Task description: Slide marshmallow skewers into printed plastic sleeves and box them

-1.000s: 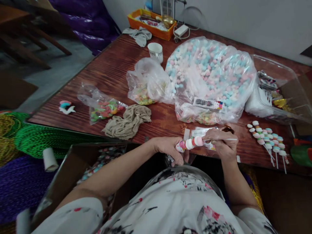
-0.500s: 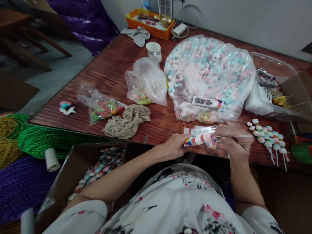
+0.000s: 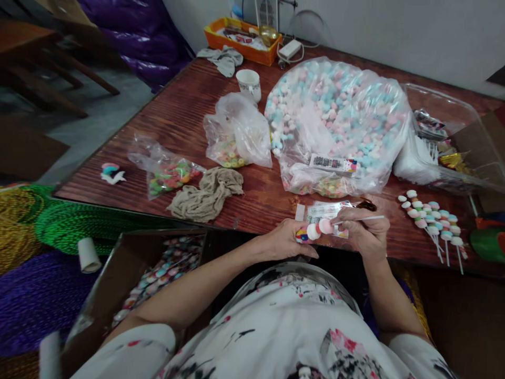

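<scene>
My left hand (image 3: 287,241) is closed round the far end of a candy skewer (image 3: 315,230), a white stick threaded with pink, white and coloured sweets. My right hand (image 3: 365,230) pinches the bare white stick end, which pokes out to the right. Both hands hover at the near edge of the brown wooden table (image 3: 177,116), just above small clear printed wrappers (image 3: 324,211). Several finished skewers (image 3: 432,225) lie in a row to the right of my right hand.
A big clear bag of pastel marshmallow sweets (image 3: 339,110) fills the table's middle. Smaller bags of ring candies (image 3: 168,173) (image 3: 234,139), a beige cloth (image 3: 207,193), a cup (image 3: 250,83), an orange tray (image 3: 242,39) and a clear tub (image 3: 453,142) surround it. An open box of packed skewers (image 3: 165,268) sits by my left knee.
My hands drifted right and back again while working the sweets along the stick; fewer sweets show outside my left hand now. The view shifted slightly.
</scene>
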